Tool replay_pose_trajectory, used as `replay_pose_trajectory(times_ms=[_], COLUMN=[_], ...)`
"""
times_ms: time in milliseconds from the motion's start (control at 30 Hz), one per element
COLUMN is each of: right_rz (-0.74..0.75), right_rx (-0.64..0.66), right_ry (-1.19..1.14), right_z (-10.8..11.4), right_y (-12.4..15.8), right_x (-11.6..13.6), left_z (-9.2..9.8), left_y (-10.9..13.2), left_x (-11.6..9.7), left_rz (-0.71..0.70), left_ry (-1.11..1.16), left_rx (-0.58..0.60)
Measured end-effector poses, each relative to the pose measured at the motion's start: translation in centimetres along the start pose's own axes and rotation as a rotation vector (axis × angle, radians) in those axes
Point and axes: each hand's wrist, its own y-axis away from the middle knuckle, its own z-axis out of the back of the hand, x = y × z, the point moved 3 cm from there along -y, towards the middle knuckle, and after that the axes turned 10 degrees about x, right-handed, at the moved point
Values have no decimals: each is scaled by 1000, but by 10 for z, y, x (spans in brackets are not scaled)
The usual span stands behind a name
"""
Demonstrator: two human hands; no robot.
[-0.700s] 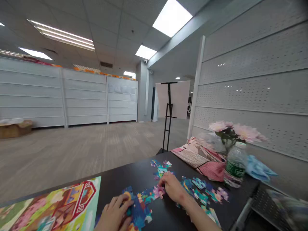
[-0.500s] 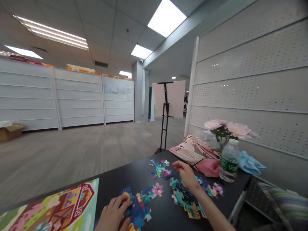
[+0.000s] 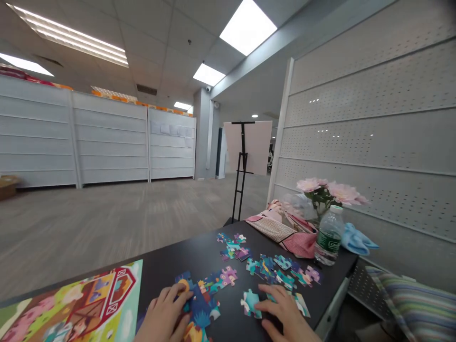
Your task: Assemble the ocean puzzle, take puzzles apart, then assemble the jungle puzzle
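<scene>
A black bench [image 3: 160, 261] stands in an open office under ceiling lights. The left hand [image 3: 164, 316] curls its fingers [image 3: 180, 295] narrowly over joined blue jigsaw pieces [image 3: 201, 308]; whether they grip, I cannot tell. The right hand [image 3: 285, 311] spreads its fingers [image 3: 274, 297] wide, just beside a loose teal piece [image 3: 250, 303]. More jigsaw pieces [image 3: 270, 268] lie scattered above centre, a red-barn picture card [image 3: 74, 299] at lower left, a water bottle [image 3: 329, 236] at right.
</scene>
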Motion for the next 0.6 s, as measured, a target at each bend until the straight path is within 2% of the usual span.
replay_pose_trajectory(times_ms=[67,167,233,300,433,600], right_rz=[-41,-210,-279,-274,-217,-264], right_rx=[-101,-291,-323,-316,-296,-233], right_ry=[-1,50,116,173,219,160], right_z=[4,9,7,3,0,4], right_y=[6,27,46,62,80,73], right_x=[-11,-46,-69,-82,-79,-71], left_z=[-3,-7,-9,-12,-15,-17], left_y=[-1,-2,-2,-3,-5,-6], left_x=[1,3,5,7,11,14], left_rz=[2,-5,-13,-13,-21,-25], left_ry=[-19,-38,-36,-29,-13,-32], left_rx=[0,-30,-48,-54,-52,-74])
